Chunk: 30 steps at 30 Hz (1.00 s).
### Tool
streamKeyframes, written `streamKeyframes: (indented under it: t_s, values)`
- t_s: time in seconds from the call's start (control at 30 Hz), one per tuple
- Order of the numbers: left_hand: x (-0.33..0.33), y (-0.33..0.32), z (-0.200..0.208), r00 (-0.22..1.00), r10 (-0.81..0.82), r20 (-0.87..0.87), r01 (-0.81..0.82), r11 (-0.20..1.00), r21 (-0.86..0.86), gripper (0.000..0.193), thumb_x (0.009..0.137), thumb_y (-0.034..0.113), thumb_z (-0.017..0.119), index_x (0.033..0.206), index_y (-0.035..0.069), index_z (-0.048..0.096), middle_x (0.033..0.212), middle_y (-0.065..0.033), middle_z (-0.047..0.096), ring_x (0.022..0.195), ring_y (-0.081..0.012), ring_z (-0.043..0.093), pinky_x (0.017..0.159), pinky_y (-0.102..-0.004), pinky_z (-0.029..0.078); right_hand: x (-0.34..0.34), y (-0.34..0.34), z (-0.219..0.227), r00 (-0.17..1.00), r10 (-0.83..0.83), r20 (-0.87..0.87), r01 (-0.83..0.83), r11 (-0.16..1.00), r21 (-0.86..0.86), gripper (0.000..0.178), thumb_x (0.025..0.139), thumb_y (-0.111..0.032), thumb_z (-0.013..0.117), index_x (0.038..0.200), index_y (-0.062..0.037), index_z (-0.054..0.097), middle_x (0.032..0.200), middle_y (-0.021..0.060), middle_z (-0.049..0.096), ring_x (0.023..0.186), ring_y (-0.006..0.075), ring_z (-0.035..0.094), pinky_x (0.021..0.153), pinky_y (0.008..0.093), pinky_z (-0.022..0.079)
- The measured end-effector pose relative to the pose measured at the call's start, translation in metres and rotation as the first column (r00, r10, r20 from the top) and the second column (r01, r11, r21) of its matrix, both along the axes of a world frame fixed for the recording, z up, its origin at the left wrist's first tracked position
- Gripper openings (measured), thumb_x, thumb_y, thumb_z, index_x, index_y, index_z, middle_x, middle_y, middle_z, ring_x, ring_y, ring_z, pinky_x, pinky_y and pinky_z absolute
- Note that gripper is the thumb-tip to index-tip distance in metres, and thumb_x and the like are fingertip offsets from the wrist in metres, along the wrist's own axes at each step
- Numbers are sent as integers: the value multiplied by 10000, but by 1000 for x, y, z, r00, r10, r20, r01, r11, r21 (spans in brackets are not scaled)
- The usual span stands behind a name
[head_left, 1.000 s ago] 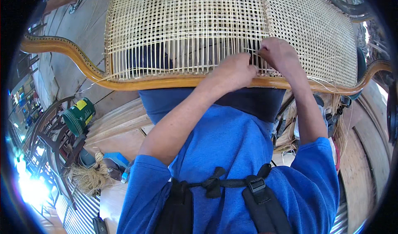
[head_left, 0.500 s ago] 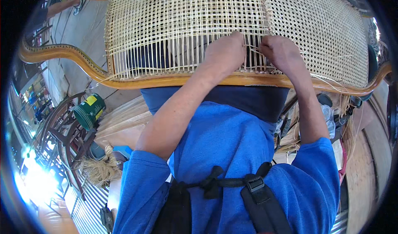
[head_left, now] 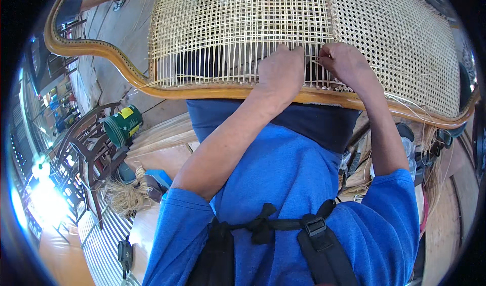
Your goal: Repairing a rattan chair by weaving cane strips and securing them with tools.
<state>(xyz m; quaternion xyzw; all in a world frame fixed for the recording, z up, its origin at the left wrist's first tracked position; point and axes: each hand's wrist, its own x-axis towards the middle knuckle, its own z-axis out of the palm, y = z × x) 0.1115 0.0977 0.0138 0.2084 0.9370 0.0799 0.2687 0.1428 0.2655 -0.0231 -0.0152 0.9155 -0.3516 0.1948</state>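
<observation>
Across my lap lies a curved wooden frame (head_left: 172, 92) with cane webbing (head_left: 238, 20) strung over it. The right-hand section of webbing (head_left: 400, 48) has a dense pattern with small holes. On the left section, the band nearest me is mostly upright cane strands (head_left: 238, 66) with gaps between them. My left hand (head_left: 282, 72) rests on these strands, its fingers bent down and partly hidden behind the knuckles. Right of it, my right hand (head_left: 347, 66) is closed, thumb and forefinger pinched at a cane strand near the seam between the two sections.
At the left stand a green bucket (head_left: 123, 125) and dark curved wooden chair parts (head_left: 88, 152). A bundle of pale fibre (head_left: 124, 197) lies below them. Loose cane ends (head_left: 412, 106) stick out along the frame's near right edge. Another person's arm (head_left: 101, 1) shows at the upper left.
The view has shifted, so the frame sits further right and tilts more. My left hand has moved slightly down over the strands; my right hand stays by the seam, still pinched.
</observation>
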Motion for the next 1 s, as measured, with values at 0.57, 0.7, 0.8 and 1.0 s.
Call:
streamKeyframes:
  t_s: [0.57, 0.7, 0.8, 1.0]
  values:
    - [14, 9, -6, 995, 55, -86, -60, 997, -51, 242, 831, 129, 476, 1021, 52, 603, 939, -225, 598, 851, -395, 608, 754, -475, 490, -8, -5, -3, 998, 67, -15, -65, 990, 127, 176, 797, -183, 576, 845, -29, 647, 823, 195, 629, 790, 341, 610, 731, 417, 476]
    - [-3, -6, -20, 972, 217, 92, -233, 943, 236, 239, 845, 174, 477, 968, 49, 638, 924, -218, 616, 898, -377, 606, 768, -465, 488, -16, -6, 4, 999, 40, 30, -42, 997, 63, 234, 823, -242, 583, 849, -22, 656, 784, 189, 622, 754, 322, 614, 697, 409, 474]
    - [-1, -10, -16, 965, 168, 199, -221, 934, 282, 249, 849, 169, 466, 991, 54, 636, 937, -216, 614, 894, -381, 605, 767, -464, 487, -13, -10, -2, 1000, -2, -9, 3, 995, 99, 239, 812, -239, 585, 807, -7, 646, 742, 190, 613, 690, 315, 610, 655, 409, 475]
    - [4, 1, -12, 989, 136, 61, -141, 987, 79, 217, 815, 151, 505, 941, 16, 620, 952, -231, 608, 877, -399, 600, 768, -462, 487, -11, -12, -13, 992, 41, -116, -24, 989, 147, 212, 798, -224, 571, 805, -25, 645, 756, 193, 618, 728, 334, 612, 681, 424, 482]
